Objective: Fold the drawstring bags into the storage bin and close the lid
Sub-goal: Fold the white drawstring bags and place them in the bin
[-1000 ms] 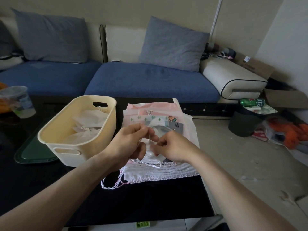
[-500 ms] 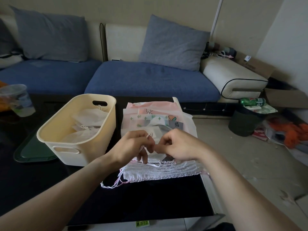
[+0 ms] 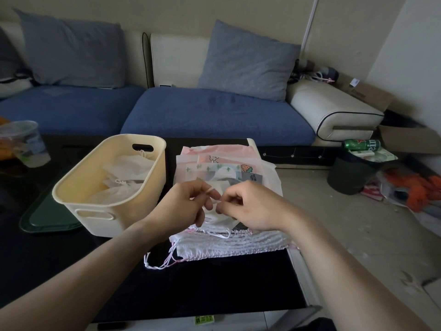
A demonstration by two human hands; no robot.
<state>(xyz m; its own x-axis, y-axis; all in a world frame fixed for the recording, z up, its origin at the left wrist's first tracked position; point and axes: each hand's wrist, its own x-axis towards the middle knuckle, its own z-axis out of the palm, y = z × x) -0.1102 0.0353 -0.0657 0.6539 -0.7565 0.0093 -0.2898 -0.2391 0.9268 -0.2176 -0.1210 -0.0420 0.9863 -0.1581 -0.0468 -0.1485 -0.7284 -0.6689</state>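
Observation:
A stack of white and pink drawstring bags (image 3: 229, 244) lies on the black table, gathered tops toward me, with cords (image 3: 157, 265) trailing off its near left corner. Over the stack, my left hand (image 3: 183, 206) and my right hand (image 3: 248, 206) meet, each pinching the thin white cord of the top bag between thumb and fingers. To the left stands the cream storage bin (image 3: 95, 187), with white folded bags (image 3: 126, 173) inside. A dark green lid (image 3: 45, 218) lies flat under the bin's left side.
A clear plastic cup (image 3: 26, 144) stands at the table's far left. The blue sofa (image 3: 214, 115) runs behind the table. A black waste bin (image 3: 350, 173) with a green can and floor clutter sit at the right. The table's right edge is next to the bags.
Both hands have stayed together over the stack, working the white cord. Their fingers have shifted slightly and the hands sit a little lower than a second ago.

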